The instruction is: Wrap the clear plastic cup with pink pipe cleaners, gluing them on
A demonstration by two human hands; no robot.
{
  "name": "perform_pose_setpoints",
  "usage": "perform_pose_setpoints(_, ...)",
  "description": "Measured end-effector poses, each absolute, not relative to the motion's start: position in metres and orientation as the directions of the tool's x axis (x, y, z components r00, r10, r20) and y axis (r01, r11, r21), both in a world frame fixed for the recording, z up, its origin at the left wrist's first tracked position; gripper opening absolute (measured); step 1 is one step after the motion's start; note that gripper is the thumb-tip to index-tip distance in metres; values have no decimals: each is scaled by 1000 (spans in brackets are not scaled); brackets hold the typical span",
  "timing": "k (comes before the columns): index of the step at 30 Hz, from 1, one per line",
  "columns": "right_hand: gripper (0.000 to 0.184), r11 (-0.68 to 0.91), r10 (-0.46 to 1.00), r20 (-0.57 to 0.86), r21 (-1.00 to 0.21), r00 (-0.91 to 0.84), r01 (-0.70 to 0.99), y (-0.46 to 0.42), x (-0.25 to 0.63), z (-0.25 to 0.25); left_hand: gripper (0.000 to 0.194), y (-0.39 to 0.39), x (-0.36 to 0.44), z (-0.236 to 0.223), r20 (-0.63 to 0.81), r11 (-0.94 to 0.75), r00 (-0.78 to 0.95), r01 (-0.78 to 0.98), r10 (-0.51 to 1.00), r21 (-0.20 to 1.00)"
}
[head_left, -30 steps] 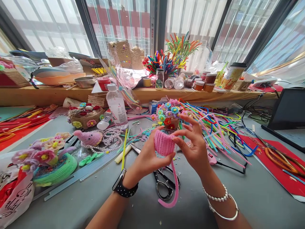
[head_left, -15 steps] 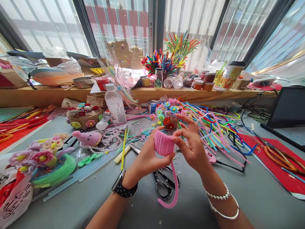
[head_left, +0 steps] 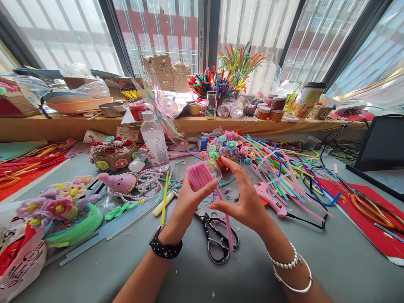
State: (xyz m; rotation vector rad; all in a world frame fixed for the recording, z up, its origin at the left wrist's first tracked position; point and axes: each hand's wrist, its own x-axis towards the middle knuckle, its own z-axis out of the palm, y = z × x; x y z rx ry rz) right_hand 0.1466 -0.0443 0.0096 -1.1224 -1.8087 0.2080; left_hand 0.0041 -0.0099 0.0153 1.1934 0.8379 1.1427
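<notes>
Piece, ribbed, pink and fuzzy (head_left: pixel 199 176): held in the left hand (head_left: pixel 189 202), thumb across its near side, above the bench (head_left: pixel 126 265); clear, rounded plastic shows at its right edge. Strand, pink (head_left: pixel 228 227): hanging from the piece between the hands, in front of the scissors; contact with them cannot be told. Right hand (head_left: pixel 241 198): released, thumb and forefinger spread wide, just beside the piece. Scissors, black-handled (head_left: pixel 217 240): on the bench, below and between the hands. Glue gun, pink (head_left: pixel 271 201): lying just right of the right hand. Stems, fuzzy, many colours (head_left: pixel 284 168): heaped beyond the glue gun. Stick, yellow (head_left: pixel 164 198): left of the left hand. Flower basket (head_left: pixel 226 147): beyond both hands.
</notes>
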Motion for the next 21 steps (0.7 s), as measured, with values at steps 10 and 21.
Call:
perform_pose_setpoints(10, 58, 572, 721, 680, -475, -133, 669, -43, 144, 8, 47, -9, 5, 13, 45, 76, 307, -369, 951, 926)
perform_pose_setpoints(21, 64, 473, 725, 672, -329, -150, 817, -44, 145, 8, 58, -10, -1, 20, 15, 37, 288, -177, 958, 984)
